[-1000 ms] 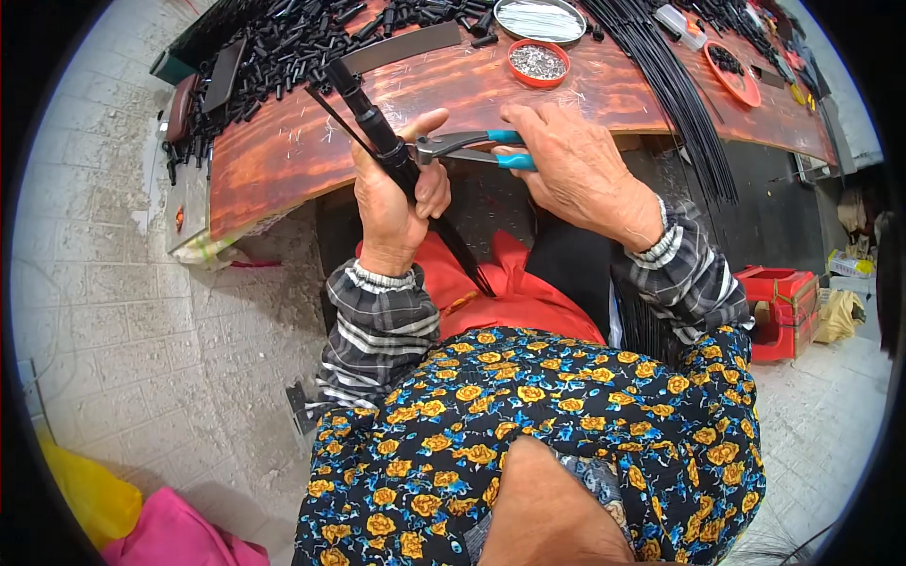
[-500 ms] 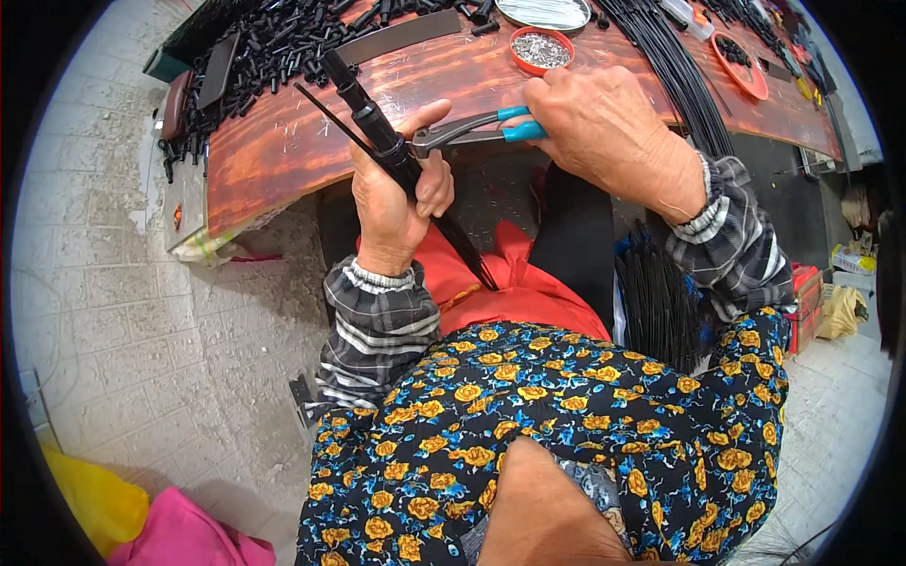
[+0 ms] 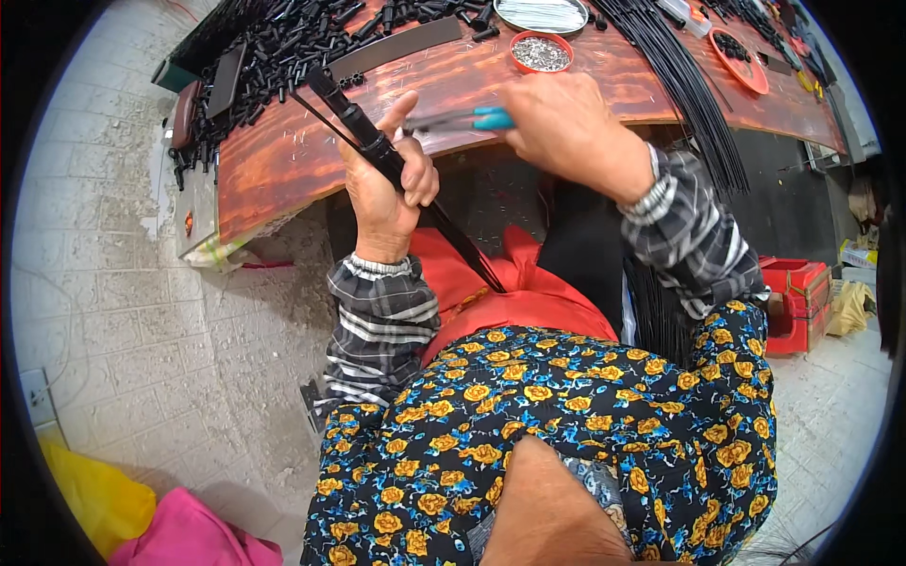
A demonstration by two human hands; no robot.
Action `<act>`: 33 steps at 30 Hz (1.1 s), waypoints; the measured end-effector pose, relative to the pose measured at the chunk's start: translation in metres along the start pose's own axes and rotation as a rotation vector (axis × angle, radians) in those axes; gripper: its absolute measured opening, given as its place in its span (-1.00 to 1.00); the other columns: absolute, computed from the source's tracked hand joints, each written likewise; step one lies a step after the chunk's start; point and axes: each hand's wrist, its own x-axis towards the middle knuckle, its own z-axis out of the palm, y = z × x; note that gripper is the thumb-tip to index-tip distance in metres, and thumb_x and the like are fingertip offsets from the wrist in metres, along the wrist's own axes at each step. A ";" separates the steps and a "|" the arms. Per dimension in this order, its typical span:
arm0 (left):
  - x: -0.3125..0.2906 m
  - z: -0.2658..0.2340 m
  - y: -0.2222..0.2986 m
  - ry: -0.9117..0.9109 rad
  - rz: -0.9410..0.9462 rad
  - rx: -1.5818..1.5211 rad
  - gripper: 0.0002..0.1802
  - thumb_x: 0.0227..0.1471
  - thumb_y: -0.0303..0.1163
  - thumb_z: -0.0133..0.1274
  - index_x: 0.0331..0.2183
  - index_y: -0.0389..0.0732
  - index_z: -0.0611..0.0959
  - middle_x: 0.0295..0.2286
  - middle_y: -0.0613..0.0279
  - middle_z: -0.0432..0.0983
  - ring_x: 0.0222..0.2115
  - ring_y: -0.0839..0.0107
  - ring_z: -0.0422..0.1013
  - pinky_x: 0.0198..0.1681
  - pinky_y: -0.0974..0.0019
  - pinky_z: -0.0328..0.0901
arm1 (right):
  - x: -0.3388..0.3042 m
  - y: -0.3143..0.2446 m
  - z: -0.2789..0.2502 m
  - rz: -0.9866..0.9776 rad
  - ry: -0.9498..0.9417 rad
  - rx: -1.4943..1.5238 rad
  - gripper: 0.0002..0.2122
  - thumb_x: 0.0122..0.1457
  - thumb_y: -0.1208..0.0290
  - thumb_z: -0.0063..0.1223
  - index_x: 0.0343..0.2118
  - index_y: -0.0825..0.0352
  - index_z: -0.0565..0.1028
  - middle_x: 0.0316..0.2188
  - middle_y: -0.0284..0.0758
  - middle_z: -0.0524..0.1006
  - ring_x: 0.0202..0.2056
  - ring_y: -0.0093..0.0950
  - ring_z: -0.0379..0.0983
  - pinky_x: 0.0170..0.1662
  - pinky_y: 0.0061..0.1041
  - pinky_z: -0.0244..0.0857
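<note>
My left hand [image 3: 389, 184] is closed round a black folded umbrella frame [image 3: 363, 132], which slants from upper left down toward the red cloth [image 3: 538, 307] on my lap. One thin black rib stands apart from the shaft at the top. My right hand [image 3: 566, 118] grips pliers [image 3: 477, 119] with blue handles, blurred by motion. The jaws of the pliers are by the fingers of my left hand, close to the shaft; whether they touch anything I cannot tell.
On the wooden table [image 3: 283, 179] lie a heap of black tubular parts [image 3: 274, 57], a red dish of small metal pieces [image 3: 542, 52], a round tray of thin white pieces [image 3: 541, 14] and long black rods [image 3: 675, 94]. A red crate [image 3: 797, 307] stands on the floor at right.
My right hand has moved left with the pliers, and their jaws have shifted up and left from the shaft's collar. The umbrella frame has tilted slightly further left in my left hand.
</note>
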 end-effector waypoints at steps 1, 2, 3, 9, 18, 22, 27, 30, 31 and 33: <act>0.001 -0.001 0.000 -0.037 0.022 0.008 -0.02 0.00 0.44 -0.46 0.04 -0.26 0.37 -0.85 0.42 0.09 -0.89 0.58 -0.04 -0.79 0.45 -0.02 | 0.002 0.007 0.005 0.003 -0.001 -0.005 -0.70 -0.02 0.21 0.16 -0.58 0.40 0.45 -0.60 -0.13 0.50 -0.50 -0.22 0.51 -0.47 -0.30 0.36; 0.001 -0.001 0.000 -0.031 0.020 0.011 0.02 -0.04 0.47 -0.46 0.06 -0.28 0.34 -0.85 0.41 0.10 -0.88 0.59 -0.03 -0.80 0.46 -0.02 | 0.006 0.017 0.013 0.059 0.013 0.017 -0.69 -0.03 0.19 0.17 -0.58 0.40 0.46 -0.60 -0.11 0.50 -0.49 -0.18 0.50 -0.45 -0.27 0.36; 0.001 0.000 0.000 -0.034 0.020 0.011 0.02 -0.04 0.47 -0.46 0.06 -0.28 0.34 -0.85 0.41 0.10 -0.88 0.59 -0.03 -0.80 0.46 -0.02 | 0.010 0.024 0.020 0.114 0.027 0.038 -0.67 -0.04 0.17 0.19 -0.57 0.41 0.47 -0.60 -0.09 0.50 -0.49 -0.14 0.49 -0.44 -0.25 0.37; -0.009 0.007 -0.003 -0.025 0.182 -0.036 -0.08 0.02 0.38 -0.32 0.04 -0.28 0.36 -0.79 0.42 0.16 -0.82 0.61 0.05 -0.74 0.49 0.01 | 0.020 0.025 0.054 0.200 0.062 0.060 -0.72 -0.04 0.22 0.18 -0.55 0.40 0.46 -0.58 -0.10 0.48 -0.48 -0.16 0.47 -0.43 -0.22 0.34; -0.028 -0.037 0.068 0.553 0.503 0.218 -0.72 0.07 -0.21 0.10 -0.25 -0.19 0.52 -0.68 0.43 0.27 -0.76 0.64 0.12 -0.72 0.51 0.07 | -0.071 -0.064 0.066 -0.246 -0.511 0.892 -0.65 0.10 0.20 0.03 -0.68 0.38 0.48 -0.68 -0.07 0.43 -0.59 -0.09 0.38 -0.48 -0.19 0.24; -0.060 -0.044 0.154 0.404 0.608 0.191 -0.61 0.10 -0.11 0.04 -0.23 -0.27 0.52 -0.70 0.46 0.19 -0.76 0.65 0.03 -0.68 0.52 -0.03 | -0.106 -0.095 0.109 -0.126 -0.781 0.913 -0.69 0.19 0.18 -0.09 -0.36 0.38 0.50 -0.49 -0.04 0.49 -0.40 -0.11 0.45 -0.33 -0.18 0.28; -0.099 -0.078 0.226 0.207 0.576 -0.050 -0.46 0.08 -0.08 0.04 -0.16 -0.42 0.49 -0.70 0.47 0.02 -0.72 0.62 -0.05 -0.65 0.49 -0.06 | -0.143 -0.091 0.194 0.091 -0.307 0.630 -0.58 0.14 0.10 -0.05 -0.04 0.29 0.40 -0.08 0.06 0.40 -0.10 -0.07 0.39 -0.18 -0.10 0.29; -0.098 -0.091 0.220 0.094 0.644 -0.159 -0.46 0.06 -0.09 0.06 -0.19 -0.43 0.50 -0.69 0.45 0.03 -0.71 0.61 -0.02 -0.64 0.48 -0.06 | -0.155 -0.070 0.229 0.154 -0.899 0.630 -0.53 0.09 0.16 -0.01 0.05 0.23 0.32 0.05 0.08 0.28 -0.04 -0.05 0.34 -0.17 -0.08 0.29; -0.101 -0.095 0.212 0.071 0.671 -0.263 -0.47 0.04 -0.09 0.08 -0.19 -0.42 0.50 -0.68 0.46 0.03 -0.69 0.61 -0.01 -0.64 0.49 -0.05 | -0.135 -0.074 0.213 0.007 -1.043 0.676 -0.55 0.08 0.21 -0.03 0.04 0.25 0.34 0.00 0.06 0.32 -0.09 -0.07 0.37 -0.16 -0.13 0.30; -0.106 -0.104 0.183 0.085 0.612 -0.529 -0.49 0.01 -0.11 0.12 -0.19 -0.39 0.50 -0.66 0.48 0.04 -0.66 0.62 0.01 -0.63 0.49 -0.02 | -0.109 -0.085 0.182 -0.273 -1.330 0.761 -0.58 0.06 0.31 -0.05 0.01 0.29 0.38 -0.11 0.01 0.42 -0.18 -0.12 0.44 -0.15 -0.23 0.32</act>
